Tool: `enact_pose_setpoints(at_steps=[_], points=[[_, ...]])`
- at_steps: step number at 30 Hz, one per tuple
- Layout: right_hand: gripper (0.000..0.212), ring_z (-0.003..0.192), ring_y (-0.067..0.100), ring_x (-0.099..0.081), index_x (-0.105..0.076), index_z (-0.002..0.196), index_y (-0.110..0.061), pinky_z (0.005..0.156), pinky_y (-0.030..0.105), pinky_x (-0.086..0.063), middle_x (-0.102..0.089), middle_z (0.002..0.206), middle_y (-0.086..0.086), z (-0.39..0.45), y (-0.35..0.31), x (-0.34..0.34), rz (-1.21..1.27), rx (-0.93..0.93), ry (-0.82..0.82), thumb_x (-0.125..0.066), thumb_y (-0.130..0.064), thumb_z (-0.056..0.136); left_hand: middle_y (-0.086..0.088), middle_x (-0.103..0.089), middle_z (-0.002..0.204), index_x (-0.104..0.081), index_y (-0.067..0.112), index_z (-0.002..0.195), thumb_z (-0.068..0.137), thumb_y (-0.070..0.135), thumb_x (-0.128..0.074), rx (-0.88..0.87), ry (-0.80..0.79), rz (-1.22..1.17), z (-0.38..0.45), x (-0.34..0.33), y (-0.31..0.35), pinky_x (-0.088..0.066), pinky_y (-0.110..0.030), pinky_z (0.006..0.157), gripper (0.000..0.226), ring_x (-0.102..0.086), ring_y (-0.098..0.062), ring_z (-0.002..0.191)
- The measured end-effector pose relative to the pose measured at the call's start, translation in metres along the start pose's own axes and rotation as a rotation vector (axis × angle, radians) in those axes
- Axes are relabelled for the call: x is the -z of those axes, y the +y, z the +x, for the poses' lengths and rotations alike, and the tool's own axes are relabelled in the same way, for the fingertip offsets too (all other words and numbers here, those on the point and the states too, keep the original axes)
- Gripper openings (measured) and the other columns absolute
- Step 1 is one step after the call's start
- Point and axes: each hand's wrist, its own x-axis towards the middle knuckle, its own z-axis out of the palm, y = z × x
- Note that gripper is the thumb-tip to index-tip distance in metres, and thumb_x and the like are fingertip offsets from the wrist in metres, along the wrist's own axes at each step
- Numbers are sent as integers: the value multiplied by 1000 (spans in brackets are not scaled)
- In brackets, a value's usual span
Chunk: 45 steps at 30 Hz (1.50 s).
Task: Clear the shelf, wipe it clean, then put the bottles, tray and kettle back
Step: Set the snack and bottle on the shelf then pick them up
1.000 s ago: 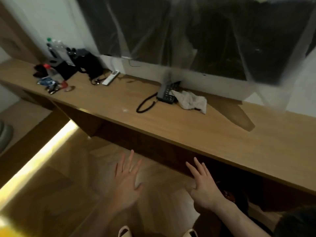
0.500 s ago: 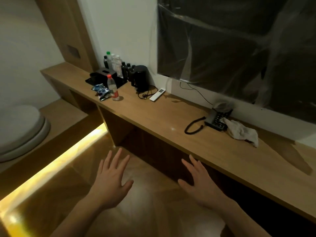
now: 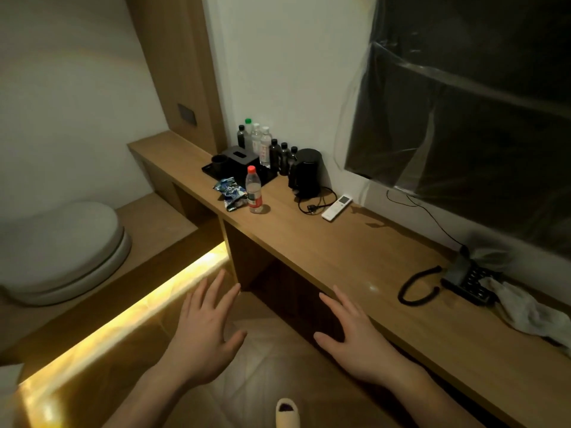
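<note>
A long wooden shelf (image 3: 355,254) is seen running along the wall, with all items still on it. A plastic-wrapped dark screen (image 3: 469,112) is mounted above the shelf. At the shelf's far end, a black tray (image 3: 213,172) is found, carrying a dark cup (image 3: 219,162) and a black tissue box (image 3: 239,157). Behind the tray, clear and dark bottles (image 3: 265,146) are grouped against the wall. A black kettle (image 3: 306,173) is set just right of the tray, its cord coiled on the shelf. A red-capped bottle (image 3: 254,190) stands upright in front of the tray, beside a blue snack packet (image 3: 230,193). A white remote (image 3: 336,207) lies right of the kettle. Near the shelf's right end, a black telephone (image 3: 463,281) is noted with a crumpled cloth (image 3: 525,310) against it. The left hand (image 3: 205,332) and right hand (image 3: 355,338) are held before the shelf, fingers spread, nothing gripped.
</note>
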Motion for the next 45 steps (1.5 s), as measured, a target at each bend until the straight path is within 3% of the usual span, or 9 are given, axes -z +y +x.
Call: enact_pose_setpoints(at_steps=[10,20,33,39,45], points=[[77,156,11,1,-14,157,-54,125,42,-13,5,166,-28,178,-55,29,33,133,-123,-59,-56,95,13,22,168,-2,48,160,94,70,-48,184,-2,-43,127,50,-74,-6,-46,128,83,14,-19,158],[77,156,9,-4,-20,159,-47,126,37,-14,0,167,-25,317,-125,16,16,205,-142,-62,-52,94,15,10,170,-10,48,159,95,65,-54,252,-12,-153,229,73,-155,-9,-43,127,79,5,-15,159],[76,155,12,-13,-21,158,-48,126,42,-19,-4,169,-19,449,-184,-31,139,-155,-21,-62,-55,94,15,-7,170,-24,44,158,95,56,-59,-19,-172,-258,418,86,-291,-22,-40,126,72,-11,-14,157],[75,155,13,-17,-23,155,-51,127,42,-20,-8,169,-16,488,-194,-47,218,-259,3,-63,-56,92,11,-17,169,-35,40,154,95,50,-61,-92,-256,-311,498,77,-303,-28,-33,121,65,-23,-15,153],[75,152,13,-25,-28,154,-47,126,41,-24,-16,167,-14,547,-181,-45,265,-314,28,-66,-54,89,6,-27,166,-40,35,152,93,43,-65,-52,-295,-341,575,64,-298,-29,-36,122,65,-29,-18,151]])
